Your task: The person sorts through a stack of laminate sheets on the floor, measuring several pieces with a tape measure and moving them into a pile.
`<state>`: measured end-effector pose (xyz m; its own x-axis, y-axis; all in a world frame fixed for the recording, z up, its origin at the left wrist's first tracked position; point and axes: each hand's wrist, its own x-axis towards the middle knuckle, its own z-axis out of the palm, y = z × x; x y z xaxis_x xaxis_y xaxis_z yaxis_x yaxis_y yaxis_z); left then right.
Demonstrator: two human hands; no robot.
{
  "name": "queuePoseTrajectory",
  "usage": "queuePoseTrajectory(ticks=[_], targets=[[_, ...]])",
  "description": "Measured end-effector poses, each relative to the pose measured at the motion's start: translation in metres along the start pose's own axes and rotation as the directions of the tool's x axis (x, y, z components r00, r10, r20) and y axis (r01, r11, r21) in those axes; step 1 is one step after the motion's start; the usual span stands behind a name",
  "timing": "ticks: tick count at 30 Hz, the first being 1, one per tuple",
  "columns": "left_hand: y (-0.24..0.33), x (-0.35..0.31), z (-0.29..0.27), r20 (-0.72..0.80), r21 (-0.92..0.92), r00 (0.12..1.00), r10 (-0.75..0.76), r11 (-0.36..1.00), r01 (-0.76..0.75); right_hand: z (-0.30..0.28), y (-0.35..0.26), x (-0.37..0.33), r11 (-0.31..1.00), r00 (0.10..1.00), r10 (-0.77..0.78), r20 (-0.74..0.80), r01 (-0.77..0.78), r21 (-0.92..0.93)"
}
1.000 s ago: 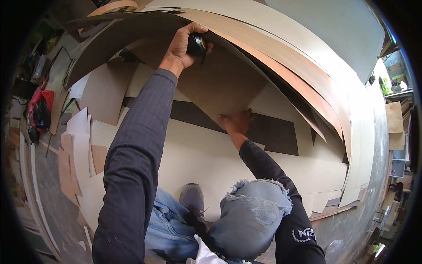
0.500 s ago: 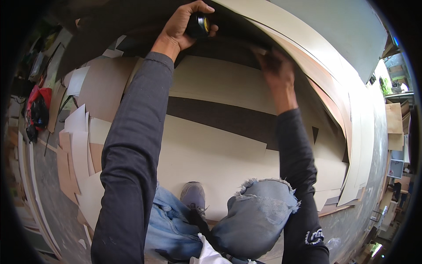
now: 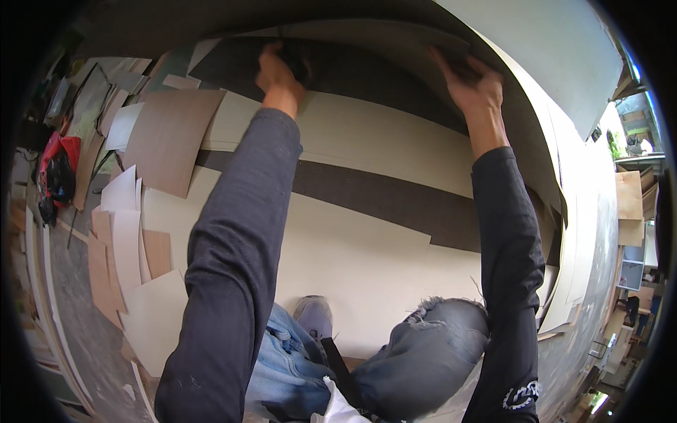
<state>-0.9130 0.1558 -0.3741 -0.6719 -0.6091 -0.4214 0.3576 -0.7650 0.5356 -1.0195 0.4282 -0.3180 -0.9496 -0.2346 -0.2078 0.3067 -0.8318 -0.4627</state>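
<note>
My left hand [image 3: 280,79] is closed around a black tape measure [image 3: 299,65], which is mostly lost in shadow. It is above a dark brown sheet [image 3: 236,65] lying on the pile. With its fingers apart and palm turned up, my right hand [image 3: 478,93] touches the underside of a raised, bowed dark sheet [image 3: 395,37]. Below both hands lie large cream sheets [image 3: 352,233], with a dark strip [image 3: 381,194] running between them.
Brown and pale offcuts [image 3: 162,141] overlap on the left. A red and black bag [image 3: 62,169] lies beyond them. Light sheets [image 3: 575,233] curve upward on the right. My shoe [image 3: 314,315] stands on the cream sheets. Boards and shelves [image 3: 631,271] stand at the far right.
My left hand has come down with the tape measure, below the raised sheets. My right hand has moved right and up, its fingers now spread against a sheet. More of the pile shows.
</note>
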Motion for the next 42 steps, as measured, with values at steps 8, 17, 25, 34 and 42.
queuePoseTrajectory(ticks=[8,17,25,34,42], targets=[[-0.055,-0.067,0.083,0.634,0.226,0.75,-0.187,0.973,0.051,0.016,-0.026,0.003,0.985,0.993,0.047,-0.108,-0.064,-0.161],[-0.087,-0.07,0.132,0.69,0.31,0.698,-0.193,0.95,-0.044,-0.002,-0.039,-0.013,0.724,0.999,0.029,-0.032,-0.043,-0.689],[-0.084,-0.07,0.137,0.758,0.226,0.639,-0.129,0.971,-0.073,-0.201,-0.073,-0.066,0.165,0.953,-0.116,-0.281,-0.26,-0.951],[-0.097,-0.09,0.148,0.709,0.119,0.706,0.012,0.983,-0.137,-0.246,-0.196,-0.047,0.805,0.852,-0.44,-0.283,0.235,-0.545],[-0.089,-0.07,0.143,0.578,0.274,0.816,-0.019,0.946,-0.172,-0.218,-0.209,-0.018,0.871,0.844,-0.484,-0.23,0.441,-0.216]])
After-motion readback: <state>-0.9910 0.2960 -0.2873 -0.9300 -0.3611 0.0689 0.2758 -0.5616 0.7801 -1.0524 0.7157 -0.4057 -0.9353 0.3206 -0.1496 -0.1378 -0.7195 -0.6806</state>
